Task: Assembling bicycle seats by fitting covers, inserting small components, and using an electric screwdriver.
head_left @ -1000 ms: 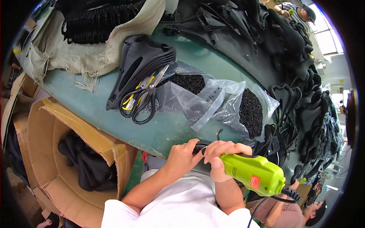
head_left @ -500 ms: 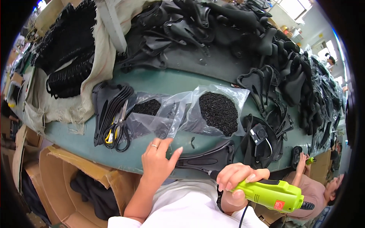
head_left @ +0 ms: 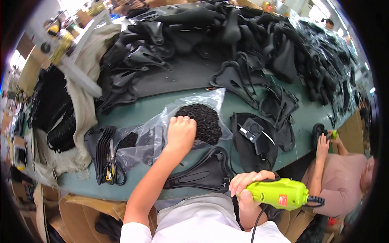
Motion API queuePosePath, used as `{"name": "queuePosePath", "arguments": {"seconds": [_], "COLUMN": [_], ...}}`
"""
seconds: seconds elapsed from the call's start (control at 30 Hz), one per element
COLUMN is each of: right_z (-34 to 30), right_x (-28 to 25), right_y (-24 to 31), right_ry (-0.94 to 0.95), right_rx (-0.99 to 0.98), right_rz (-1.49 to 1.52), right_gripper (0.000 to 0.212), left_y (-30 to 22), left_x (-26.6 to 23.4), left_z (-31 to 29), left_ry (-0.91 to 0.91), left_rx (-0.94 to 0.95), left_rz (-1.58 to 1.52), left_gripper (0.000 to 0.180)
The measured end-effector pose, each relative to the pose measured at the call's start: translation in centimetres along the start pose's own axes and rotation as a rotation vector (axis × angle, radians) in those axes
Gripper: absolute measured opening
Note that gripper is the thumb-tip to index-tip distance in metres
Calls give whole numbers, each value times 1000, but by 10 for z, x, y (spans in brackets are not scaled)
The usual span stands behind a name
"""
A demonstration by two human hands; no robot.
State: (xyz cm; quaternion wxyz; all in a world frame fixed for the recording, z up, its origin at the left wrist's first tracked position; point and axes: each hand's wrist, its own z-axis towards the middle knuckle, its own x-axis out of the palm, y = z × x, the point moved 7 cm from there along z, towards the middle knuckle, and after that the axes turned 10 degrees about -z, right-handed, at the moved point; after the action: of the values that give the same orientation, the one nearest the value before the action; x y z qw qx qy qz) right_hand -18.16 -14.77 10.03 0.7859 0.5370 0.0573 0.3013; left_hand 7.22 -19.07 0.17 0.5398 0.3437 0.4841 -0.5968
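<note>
My left hand (head_left: pixel 180 133) reaches forward into a clear plastic bag (head_left: pixel 178 121) that holds a heap of small black parts (head_left: pixel 204 121); its fingers are curled at the bag's mouth, and I cannot tell whether they hold any. My right hand (head_left: pixel 247 188) grips a bright green corded power tool (head_left: pixel 279 194) near my body. A black saddle-shaped plastic base (head_left: pixel 202 176) lies on the green table (head_left: pixel 142 111) between both hands.
Scissors (head_left: pixel 111 170) rest on a stack of black plastic pieces (head_left: pixel 101 150) at the left. Another black base (head_left: pixel 255 141) lies at the right. Heaps of black bases (head_left: pixel 243 44) cover the far table. Another person (head_left: pixel 344 178) works at the right. Cardboard boxes (head_left: pixel 81 210) stand below left.
My left hand has moved forward from the black base's edge to the bag of small parts. The view has tilted up. My right hand still holds the green tool.
</note>
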Motion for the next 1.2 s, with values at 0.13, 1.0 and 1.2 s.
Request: {"name": "queuePosePath", "arguments": {"seconds": [0.13,1.0,1.2], "right_z": [5,35,36], "right_x": [-21,-10,-14], "right_y": [-7,-19,-2], "right_ry": [-122,-76,-126], "right_rx": [45,21,42], "right_rz": [0,74,235], "right_gripper": [52,51,47], "left_y": [1,-112,-108], "left_x": [5,-59,-58], "left_z": [8,-74,-77], "left_ry": [-37,-9,-24], "left_rx": [2,434,505], "left_rz": [15,-564,-880], "left_gripper": [12,24,26]}}
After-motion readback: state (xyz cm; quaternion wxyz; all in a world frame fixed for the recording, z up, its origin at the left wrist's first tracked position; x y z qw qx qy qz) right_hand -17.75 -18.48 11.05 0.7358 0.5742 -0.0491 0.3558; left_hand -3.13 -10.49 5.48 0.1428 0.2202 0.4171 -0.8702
